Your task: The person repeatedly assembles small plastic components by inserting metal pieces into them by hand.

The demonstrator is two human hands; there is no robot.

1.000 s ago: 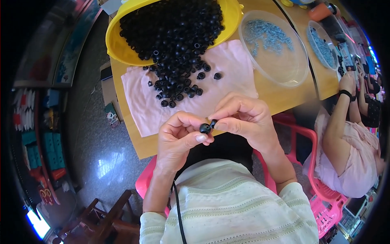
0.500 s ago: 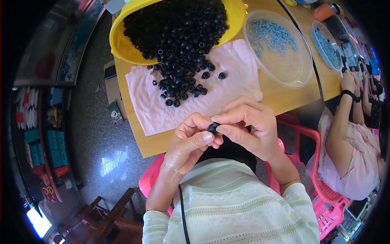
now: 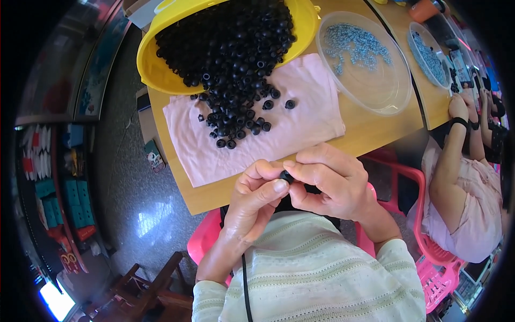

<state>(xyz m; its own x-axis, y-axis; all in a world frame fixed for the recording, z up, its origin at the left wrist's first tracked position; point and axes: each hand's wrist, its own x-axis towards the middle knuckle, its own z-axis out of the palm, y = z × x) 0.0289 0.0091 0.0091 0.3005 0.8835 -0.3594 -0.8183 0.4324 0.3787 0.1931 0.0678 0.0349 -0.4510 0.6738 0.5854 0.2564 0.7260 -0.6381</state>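
Observation:
Close to my body, just off the table's front edge, my left hand (image 3: 256, 196) pinches a small black rounded piece (image 3: 286, 176) between thumb and fingers. My right hand (image 3: 337, 185) closes on the same piece from the other side, its index fingertip on top and its thumb lower down. Both hands partly cover the piece. Beyond them, a heap of similar black pieces (image 3: 236, 121), some with round holes, spills from a tilted yellow basin (image 3: 145, 67) onto a pink cloth (image 3: 300, 126).
A round clear plastic tray (image 3: 383, 102) holds many small blue pieces, right of the cloth on the wooden table (image 3: 201, 201). Another clear tub (image 3: 429, 59) with blue pieces stands farther right. At the right, a person (image 3: 461, 198) sits on a pink chair. Shelves (image 3: 59, 193) stand at the left.
My hands have come slightly nearer my body with the black piece, and my right thumb has slid lower. The whole view has shifted a little.

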